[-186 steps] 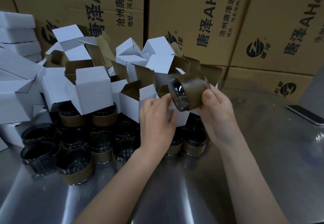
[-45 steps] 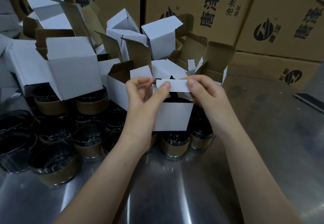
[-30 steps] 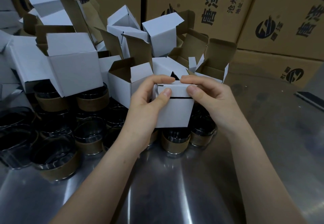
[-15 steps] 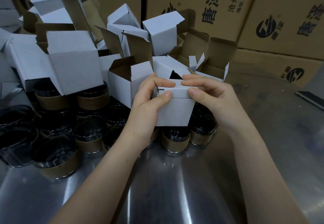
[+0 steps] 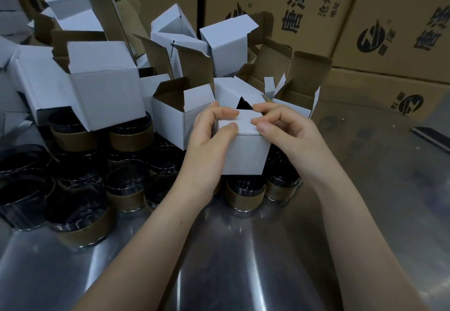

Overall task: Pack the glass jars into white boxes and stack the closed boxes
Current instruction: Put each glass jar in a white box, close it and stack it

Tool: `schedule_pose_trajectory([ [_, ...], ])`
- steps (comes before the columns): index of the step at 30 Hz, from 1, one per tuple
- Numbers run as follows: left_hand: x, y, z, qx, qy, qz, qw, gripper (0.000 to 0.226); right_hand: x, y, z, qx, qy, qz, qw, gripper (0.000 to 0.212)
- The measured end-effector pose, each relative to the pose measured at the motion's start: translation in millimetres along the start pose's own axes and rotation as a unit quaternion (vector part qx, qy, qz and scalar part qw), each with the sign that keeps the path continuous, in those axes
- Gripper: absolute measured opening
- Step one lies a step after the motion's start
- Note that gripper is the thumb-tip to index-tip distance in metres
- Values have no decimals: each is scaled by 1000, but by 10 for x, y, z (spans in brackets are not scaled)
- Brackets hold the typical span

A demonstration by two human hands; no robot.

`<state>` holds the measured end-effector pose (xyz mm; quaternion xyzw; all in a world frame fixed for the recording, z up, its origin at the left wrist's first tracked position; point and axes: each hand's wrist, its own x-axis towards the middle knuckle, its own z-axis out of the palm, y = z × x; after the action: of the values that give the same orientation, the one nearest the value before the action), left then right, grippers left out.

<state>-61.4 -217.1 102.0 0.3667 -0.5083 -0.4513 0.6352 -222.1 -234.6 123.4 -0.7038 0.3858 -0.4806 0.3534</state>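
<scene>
I hold a small white box (image 5: 246, 153) above the steel table, just over the front row of jars. My left hand (image 5: 209, 140) grips its left side with the thumb on the lid. My right hand (image 5: 285, 131) grips the right side, thumb and fingers pressing the lid flat. The lid lies down on the box and whatever is inside is hidden. Several glass jars (image 5: 244, 195) with brown paper bands stand on the table below and to the left, another banded jar (image 5: 81, 223) nearest at the front left. Several open white boxes (image 5: 107, 91) are heaped behind them.
Large brown printed cartons (image 5: 304, 11) form a wall at the back. A dark phone (image 5: 431, 135) lies at the right edge of the steel table (image 5: 243, 262). Closed white boxes (image 5: 9, 13) show at the far left.
A jar held in my right hand went into the white box. Since then both hands folded the top flap down, and the lid now lies flat on the box.
</scene>
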Motion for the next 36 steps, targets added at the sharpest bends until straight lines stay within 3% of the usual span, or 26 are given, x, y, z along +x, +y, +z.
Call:
schedule_pose_trajectory([
  [7,-9,43,26,-4,-7,-17,1000,33,14,-14,23,-16,-1,9,1000,11],
  [14,-11,33,22,-2,11,-6,1000,31,25,25,49,-49,-4,-10,999,9],
  [20,-57,39,6,-40,12,23,999,26,-20,12,37,-93,-32,-56,994,31],
  [26,-52,82,9,-57,-14,37,998,27,-144,-88,-88,-83,100,-141,981,29],
  [30,-86,75,38,-16,-7,47,999,9,-330,-76,-318,-43,221,-171,959,23],
  [33,-90,51,39,27,-7,50,998,14,-424,27,-604,-102,332,-132,928,24],
  [36,-94,22,43,76,-11,52,996,17,-458,246,-939,-120,436,-36,891,29],
])
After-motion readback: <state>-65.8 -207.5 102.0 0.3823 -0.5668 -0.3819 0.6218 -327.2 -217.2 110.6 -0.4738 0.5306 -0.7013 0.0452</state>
